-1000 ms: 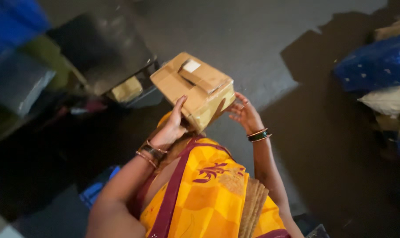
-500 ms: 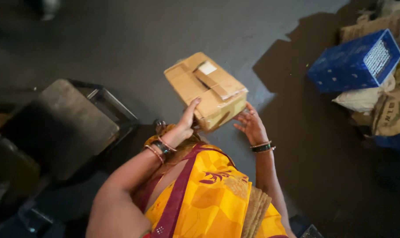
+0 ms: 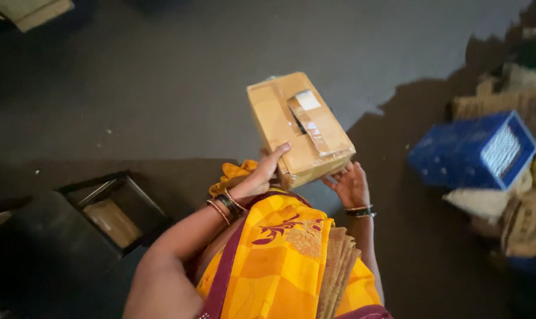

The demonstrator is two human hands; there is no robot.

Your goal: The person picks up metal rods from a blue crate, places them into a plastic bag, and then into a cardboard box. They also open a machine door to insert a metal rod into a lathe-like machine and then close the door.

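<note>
At far left, low in the view, a dark bin [image 3: 111, 215] stands open on the floor with a tan slab lying inside it, its near rim close to the person's left forearm. Above it the grey floor [image 3: 162, 88] spreads wide and bare up to a cardboard corner [image 3: 29, 10] at the top-left edge. Toward the middle, the left hand [image 3: 259, 177] presses flat against the near left face of the box [image 3: 297, 127], fingers stretched out, fingertips reaching onto its top. This taped cardboard box is held tilted in the air in front of the yellow garment [image 3: 286, 266], its far corner over bare floor. Under its lower right edge the right hand [image 3: 349, 184] props it from below, fingers spread and slightly curled. Further right, well apart from the box, a blue crate [image 3: 469, 150] lies on its side among sacks [image 3: 525, 221] crowding the right edge.
</note>
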